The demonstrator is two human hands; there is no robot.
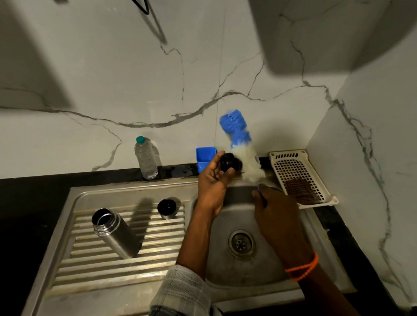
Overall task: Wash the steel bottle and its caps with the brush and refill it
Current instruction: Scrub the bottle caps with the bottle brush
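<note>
The open steel bottle (pixel 117 232) stands on the ribbed draining board, mouth up. A steel-and-black cap (pixel 167 208) sits on the board to its right. My left hand (pixel 214 180) holds a small black cap (pixel 229 163) above the back of the sink basin. My right hand (pixel 273 207) grips the handle of a bottle brush (pixel 238 140); its blurred white and blue bristles rise beside the black cap and touch it.
A steel sink (pixel 240 243) with a drain lies under my hands. At the back stand a clear plastic water bottle (pixel 146 158) and a small blue tub (pixel 205 158). A white perforated tray (pixel 297 172) with a brown scrub pad (pixel 302 191) sits at the right. A water purifier hangs overhead.
</note>
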